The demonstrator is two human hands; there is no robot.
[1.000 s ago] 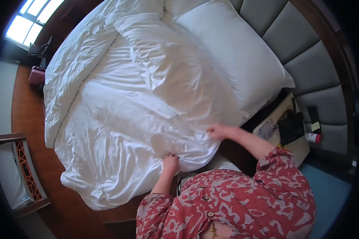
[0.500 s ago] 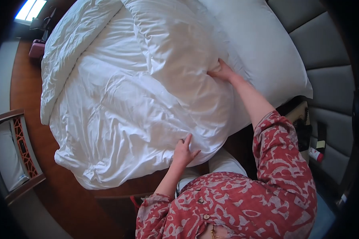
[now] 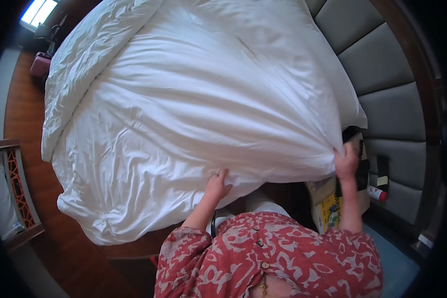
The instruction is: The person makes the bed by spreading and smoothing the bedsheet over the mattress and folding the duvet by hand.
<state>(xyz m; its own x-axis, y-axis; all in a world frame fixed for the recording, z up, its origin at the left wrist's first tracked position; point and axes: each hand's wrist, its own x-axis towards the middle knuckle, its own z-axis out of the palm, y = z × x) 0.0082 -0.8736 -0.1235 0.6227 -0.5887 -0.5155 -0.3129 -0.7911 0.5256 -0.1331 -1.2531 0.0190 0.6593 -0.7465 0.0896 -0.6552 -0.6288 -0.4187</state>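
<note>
A large white duvet (image 3: 184, 109) covers the bed, with taut folds running toward its near right corner. My right hand (image 3: 346, 161) is closed around that corner, beside the headboard. My left hand (image 3: 217, 186) rests on the duvet's near edge with its fingers apart. Under the stretched part, at the upper right, a white pillow (image 3: 350, 107) shows only in part. Wrinkles gather at the duvet's lower left corner.
A nightstand (image 3: 317, 198) with a yellow card (image 3: 331, 208), a dark telephone and a red-capped bottle (image 3: 377, 193) stands at the right, beside the grey padded headboard (image 3: 392, 114). A pink suitcase (image 3: 40, 64) and a lattice-sided chair (image 3: 20, 188) are at the left.
My right hand has taken hold of the duvet and pulled it right and toward me, smoothing its folds and covering much of the pillow. My left hand has moved slightly left.
</note>
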